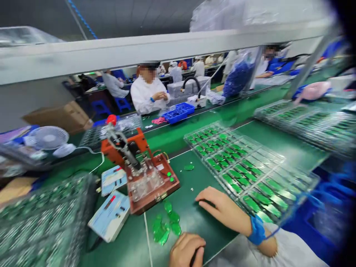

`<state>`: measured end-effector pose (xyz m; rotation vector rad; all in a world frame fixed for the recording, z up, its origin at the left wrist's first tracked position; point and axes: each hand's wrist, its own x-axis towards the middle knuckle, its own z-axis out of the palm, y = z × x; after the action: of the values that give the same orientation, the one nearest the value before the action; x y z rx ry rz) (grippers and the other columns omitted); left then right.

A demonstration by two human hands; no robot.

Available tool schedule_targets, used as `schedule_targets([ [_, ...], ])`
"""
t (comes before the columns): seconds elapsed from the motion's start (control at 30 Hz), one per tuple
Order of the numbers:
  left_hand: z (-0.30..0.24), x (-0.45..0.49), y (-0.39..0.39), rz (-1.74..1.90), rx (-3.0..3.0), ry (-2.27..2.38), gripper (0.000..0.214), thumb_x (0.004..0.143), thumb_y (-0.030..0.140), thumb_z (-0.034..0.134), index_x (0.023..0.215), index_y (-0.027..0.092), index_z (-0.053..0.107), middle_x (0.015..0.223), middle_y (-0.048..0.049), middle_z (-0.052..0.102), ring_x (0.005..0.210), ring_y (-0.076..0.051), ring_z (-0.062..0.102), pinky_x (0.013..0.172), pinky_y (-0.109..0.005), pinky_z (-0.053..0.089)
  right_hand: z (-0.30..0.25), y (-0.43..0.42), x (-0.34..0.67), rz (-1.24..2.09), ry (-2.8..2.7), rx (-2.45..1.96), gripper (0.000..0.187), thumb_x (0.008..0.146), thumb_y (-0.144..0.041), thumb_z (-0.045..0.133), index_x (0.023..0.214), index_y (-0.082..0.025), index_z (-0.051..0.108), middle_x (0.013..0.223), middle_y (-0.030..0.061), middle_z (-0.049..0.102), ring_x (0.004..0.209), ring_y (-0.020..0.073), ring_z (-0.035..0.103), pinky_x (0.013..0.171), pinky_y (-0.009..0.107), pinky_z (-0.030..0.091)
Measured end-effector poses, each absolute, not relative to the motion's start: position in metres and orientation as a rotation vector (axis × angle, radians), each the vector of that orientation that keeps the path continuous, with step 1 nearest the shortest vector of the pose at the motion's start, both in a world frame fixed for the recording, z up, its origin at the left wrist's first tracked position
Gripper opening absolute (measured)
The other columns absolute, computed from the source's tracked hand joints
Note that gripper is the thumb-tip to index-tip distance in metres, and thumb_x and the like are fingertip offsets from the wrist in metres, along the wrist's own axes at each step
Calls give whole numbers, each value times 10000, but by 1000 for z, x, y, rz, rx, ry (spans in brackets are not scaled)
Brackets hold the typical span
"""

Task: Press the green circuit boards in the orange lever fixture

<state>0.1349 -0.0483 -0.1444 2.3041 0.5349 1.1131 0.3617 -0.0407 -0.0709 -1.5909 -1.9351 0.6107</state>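
My left hand [187, 249] rests on the green bench top at the bottom edge. Its fingers are loosely bent, with a gap to the thumb and nothing seen between them. Just beyond and left of it lies a loose pile of green circuit boards [159, 229]. My right hand [218, 207], with a blue wrist strap [257, 230], lies on the bench with fingers stretched and thumb apart, holding nothing. Right beside it is a clear plastic tray [219, 178] with rows of green boards. An orange-and-brown test fixture [152, 181] with a lever clamp stands ahead of the left hand.
Two blue-and-white meter boxes [111, 215] sit left of the fixture. Stacked trays [41, 222] fill the left; another tray stack [311, 122] is at the right. Beyond are a white fan [48, 138], a blue bin [179, 113] and a co-worker [147, 92]. A shelf beam [167, 48] crosses above.
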Motion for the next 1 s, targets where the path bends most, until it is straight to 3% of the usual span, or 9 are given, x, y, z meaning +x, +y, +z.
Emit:
schedule_targets([
  [0.1,-139,122,-49,1077,2355,516,179,1028,236,452,1000,194,624,837,-32,736,703,-152,685,657,-249,554,-87,-36,328,720,-2016,-1441,195,1020,-277,521,1083,-239,702,1083,25,751,1040,182,667,936,324,548],
  [0.3,-100,61,-28,838,2331,904,168,1005,150,517,1055,228,656,990,-20,738,915,-156,679,839,-275,549,-104,-14,303,766,-2073,-1310,199,1015,-246,534,1124,-206,696,1158,44,742,1117,183,650,1012,334,538],
  [0.5,-100,27,13,704,2518,990,320,952,69,469,1125,227,687,1226,-65,715,1156,-225,637,1000,-416,553,-113,15,289,712,-2150,-1252,236,993,-229,565,1179,-203,709,1252,59,726,1190,220,631,1069,386,522],
  [0.77,-117,20,13,663,2574,1073,275,961,170,534,1184,226,684,1313,-76,676,1187,-274,619,980,-505,576,-118,18,296,633,-2204,-1262,238,1003,-271,544,1129,-232,741,1275,76,717,1196,243,631,1059,437,516],
  [1.0,-120,19,14,705,2539,1124,233,972,215,559,1161,234,694,1293,-82,683,1169,-276,625,965,-497,580,-116,17,306,697,-2238,-1285,204,932,-317,677,1121,-256,727,1339,64,691,1245,277,604,1054,476,509],
])
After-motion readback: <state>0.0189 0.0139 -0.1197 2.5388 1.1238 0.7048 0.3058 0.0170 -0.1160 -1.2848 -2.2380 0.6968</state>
